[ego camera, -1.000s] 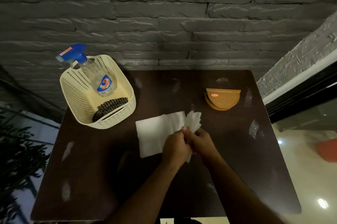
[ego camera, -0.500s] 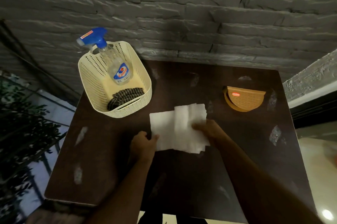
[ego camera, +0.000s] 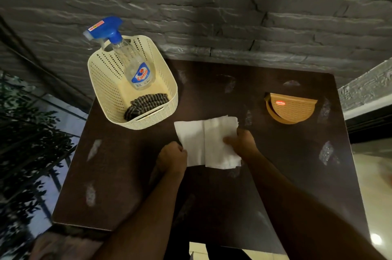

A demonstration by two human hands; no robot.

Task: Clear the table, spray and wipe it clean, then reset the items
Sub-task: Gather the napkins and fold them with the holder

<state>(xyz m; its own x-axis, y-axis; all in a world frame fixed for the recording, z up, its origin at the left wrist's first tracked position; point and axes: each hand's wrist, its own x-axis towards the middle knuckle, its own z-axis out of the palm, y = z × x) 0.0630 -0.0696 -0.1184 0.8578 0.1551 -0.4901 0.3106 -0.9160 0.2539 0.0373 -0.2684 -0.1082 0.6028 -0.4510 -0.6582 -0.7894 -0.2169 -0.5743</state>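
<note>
Far left of the dark bench (ego camera: pixel 131 196): cream perforated basket (ego camera: pixel 106 92) holding 1 spray bottle (ego camera: pixel 139 69), blue trigger head leaning out over the rim, and 1 striped cloth (ego camera: pixel 146 104) bunched at the near wall. Centre: white paper napkins (ego camera: pixel 209 143) lying flat on the bench, 2 overlapping stacks as far as I can tell. Left hand (ego camera: pixel 172 159) is curled at the near-left edge of the napkins, fingers pinching that edge; right hand (ego camera: pixel 241 143) sits on the right stack with fingers bent over it, thumb side on top, gripping or pressing, cannot say which. Right: brown half-round napkin holder (ego camera: pixel 291 108) upright, apart from the napkins, apparently unfilled. Pale smudges show across the bench. Judgement: step is squaring the napkins for reset. Risks: loose sheets fan or slide apart if only 1 edge is lifted; a ragged stack may jam or crumple at the holder's narrow slot; damp patches, if that is what the smudges are, could soak the bottom sheet.
</note>
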